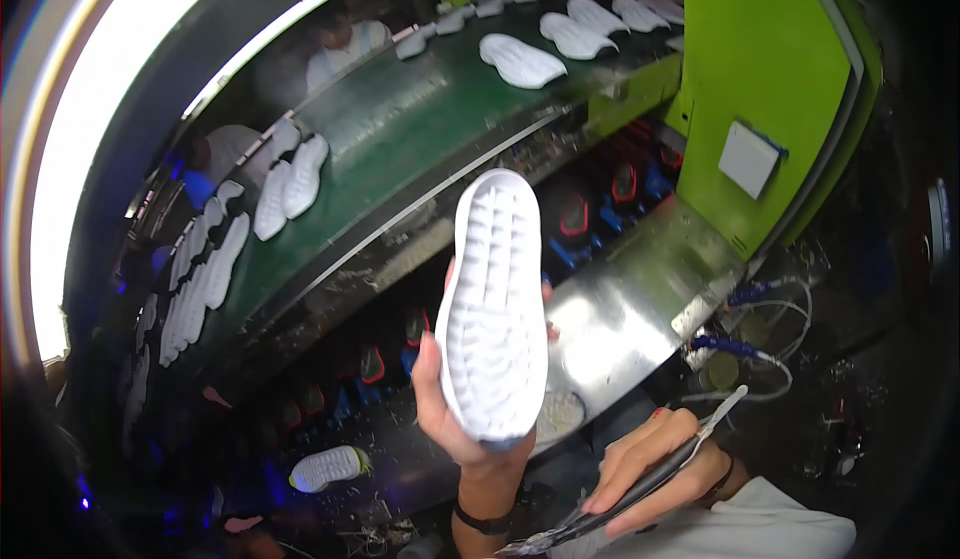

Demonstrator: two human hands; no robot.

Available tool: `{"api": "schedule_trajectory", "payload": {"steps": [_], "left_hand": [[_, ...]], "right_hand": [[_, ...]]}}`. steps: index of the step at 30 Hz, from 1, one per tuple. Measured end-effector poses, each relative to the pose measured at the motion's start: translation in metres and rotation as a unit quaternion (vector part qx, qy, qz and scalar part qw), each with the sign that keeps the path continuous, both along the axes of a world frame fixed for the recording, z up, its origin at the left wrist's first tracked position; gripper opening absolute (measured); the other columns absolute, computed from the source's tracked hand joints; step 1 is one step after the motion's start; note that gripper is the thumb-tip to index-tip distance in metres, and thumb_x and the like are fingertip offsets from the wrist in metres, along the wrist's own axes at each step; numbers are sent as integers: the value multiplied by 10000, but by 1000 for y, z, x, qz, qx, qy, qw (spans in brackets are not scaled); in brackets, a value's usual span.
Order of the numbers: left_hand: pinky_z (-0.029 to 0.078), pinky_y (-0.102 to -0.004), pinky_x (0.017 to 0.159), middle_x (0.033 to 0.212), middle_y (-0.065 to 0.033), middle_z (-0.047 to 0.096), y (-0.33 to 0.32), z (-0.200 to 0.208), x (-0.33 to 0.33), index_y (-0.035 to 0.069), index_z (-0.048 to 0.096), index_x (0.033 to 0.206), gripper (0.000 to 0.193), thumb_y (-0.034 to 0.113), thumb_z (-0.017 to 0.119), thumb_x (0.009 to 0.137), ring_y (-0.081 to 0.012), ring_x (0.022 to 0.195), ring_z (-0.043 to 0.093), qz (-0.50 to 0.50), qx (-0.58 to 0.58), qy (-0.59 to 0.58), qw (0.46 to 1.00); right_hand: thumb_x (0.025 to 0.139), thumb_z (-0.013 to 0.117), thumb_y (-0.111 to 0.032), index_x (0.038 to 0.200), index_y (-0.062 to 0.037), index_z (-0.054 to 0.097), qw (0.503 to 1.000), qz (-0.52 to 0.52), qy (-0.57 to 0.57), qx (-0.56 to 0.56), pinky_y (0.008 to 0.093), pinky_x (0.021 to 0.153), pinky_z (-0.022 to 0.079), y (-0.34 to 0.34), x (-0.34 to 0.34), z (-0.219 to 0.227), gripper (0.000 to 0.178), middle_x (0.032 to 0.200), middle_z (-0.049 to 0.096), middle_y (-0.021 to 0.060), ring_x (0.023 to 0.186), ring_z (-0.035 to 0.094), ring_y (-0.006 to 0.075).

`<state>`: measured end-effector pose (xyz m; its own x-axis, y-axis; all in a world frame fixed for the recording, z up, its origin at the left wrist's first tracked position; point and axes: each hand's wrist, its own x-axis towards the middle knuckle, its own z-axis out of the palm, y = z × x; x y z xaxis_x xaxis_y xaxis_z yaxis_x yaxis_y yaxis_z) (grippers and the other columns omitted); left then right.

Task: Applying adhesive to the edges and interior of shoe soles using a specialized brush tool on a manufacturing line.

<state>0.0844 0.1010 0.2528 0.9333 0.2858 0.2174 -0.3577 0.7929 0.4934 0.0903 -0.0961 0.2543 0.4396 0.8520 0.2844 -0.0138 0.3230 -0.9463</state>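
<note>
My left hand grips a white shoe sole from below and behind. The sole stands nearly upright, its ribbed, cupped inner face showing, with fingertips at both edges. To its lower right, my right hand is closed around a slim dark-handled tool. One end of the tool is pale and narrow and points up to the right. Its other end, at the lower edge, is too blurred to make out. The tool and the sole are apart.
Beyond the sole runs a green conveyor belt carrying several white soles. A metal worktop lies to the right, below a green machine housing. A yellow-green-edged sole rests at lower left. Blue-ended hoses hang at right. People sit across the belt.
</note>
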Motion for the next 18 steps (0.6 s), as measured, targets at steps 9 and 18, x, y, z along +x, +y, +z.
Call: {"api": "schedule_trajectory", "payload": {"steps": [9, 18], "left_hand": [[221, -700, 1088, 1486, -417, 227, 258, 25, 139, -78, 394, 1408, 792, 442, 665, 875, -553, 1420, 179, 345, 683, 546, 342], [455, -527, 988, 1417, -397, 381, 241, 35, 115, -5, 480, 1362, 756, 515, 665, 845, -509, 1291, 448, 360, 788, 369, 336]], "right_hand": [[726, 758, 84, 935, 53, 713, 903, -186, 357, -153, 227, 626, 462, -18, -38, -43, 216, 861, 699, 106, 703, 634, 136], [755, 765, 69, 1016, 38, 705, 887, -121, 434, -102, 193, 532, 393, -17, -32, -92, 269, 829, 714, 91, 637, 604, 79]]}}
